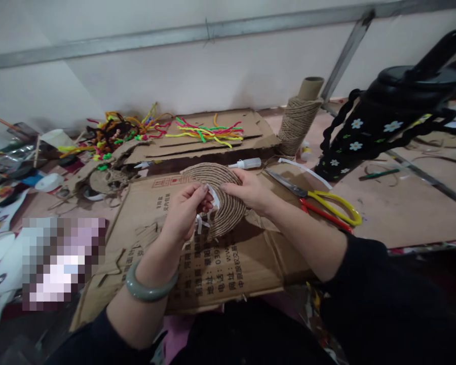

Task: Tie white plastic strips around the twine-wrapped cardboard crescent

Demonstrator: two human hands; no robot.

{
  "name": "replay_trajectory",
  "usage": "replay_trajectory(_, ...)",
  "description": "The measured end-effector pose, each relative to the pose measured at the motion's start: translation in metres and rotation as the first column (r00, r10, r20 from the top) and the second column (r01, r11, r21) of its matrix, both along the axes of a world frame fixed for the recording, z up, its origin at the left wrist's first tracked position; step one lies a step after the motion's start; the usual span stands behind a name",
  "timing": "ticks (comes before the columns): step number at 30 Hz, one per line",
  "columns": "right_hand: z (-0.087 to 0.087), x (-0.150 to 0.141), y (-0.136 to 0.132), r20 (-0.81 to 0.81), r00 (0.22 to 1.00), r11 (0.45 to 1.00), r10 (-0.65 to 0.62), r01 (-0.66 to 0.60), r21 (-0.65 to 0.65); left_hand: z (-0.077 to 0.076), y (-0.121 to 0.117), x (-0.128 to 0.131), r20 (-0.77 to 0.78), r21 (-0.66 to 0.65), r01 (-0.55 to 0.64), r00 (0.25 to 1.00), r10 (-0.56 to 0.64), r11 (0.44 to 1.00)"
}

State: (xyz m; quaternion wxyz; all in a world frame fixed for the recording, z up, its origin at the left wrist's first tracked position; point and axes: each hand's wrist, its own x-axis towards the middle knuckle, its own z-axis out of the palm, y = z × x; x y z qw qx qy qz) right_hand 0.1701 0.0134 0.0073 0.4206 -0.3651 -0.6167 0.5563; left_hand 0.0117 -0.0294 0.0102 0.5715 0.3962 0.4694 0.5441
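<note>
While the left hand (pixel 188 205) pinches the white strip (pixel 214 196), keep it smooth against the rope coil (pixel 233 205) at frame centre; the right hand (pixel 253 191), gripping the coil's upper-right edge, should hold the rows flat, clear of the squeeze bottle (pixel 250 163) beyond.

Twine coil (pixel 233 210) in right hand (pixel 252 191)

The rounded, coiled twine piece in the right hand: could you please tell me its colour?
The twine piece is brown, clearest in the head view.
</note>
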Motion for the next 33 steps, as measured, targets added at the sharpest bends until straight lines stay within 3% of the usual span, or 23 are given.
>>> replay_trajectory(14,-0.002,-0.001,-0.002,0.037,0.999,0.999,-0.010,0.008,0.040,-0.003,0.000,0.003,0.039,-0.030,-0.009,0.999,0.010,1.000)
replay_trajectory(20,-0.007,0.000,0.002,0.104,0.994,0.999,-0.023,0.018,0.049,-0.004,0.003,0.003,-0.014,-0.034,0.005,1.000,-0.005,0.999)
replay_trajectory(26,-0.011,0.001,0.002,0.041,0.999,0.998,-0.032,0.034,-0.048,-0.007,0.005,0.002,0.022,-0.026,0.042,0.999,-0.041,0.999)
replay_trajectory(30,-0.007,0.000,0.001,0.019,0.998,0.988,-0.065,0.067,-0.136,-0.010,0.007,0.005,-0.048,-0.031,0.062,0.997,-0.064,0.998)
replay_trajectory(33,0.003,-0.001,-0.002,0.010,0.997,0.982,-0.072,0.073,-0.172,-0.003,0.000,0.005,-0.235,0.030,0.118,0.966,-0.107,0.993)
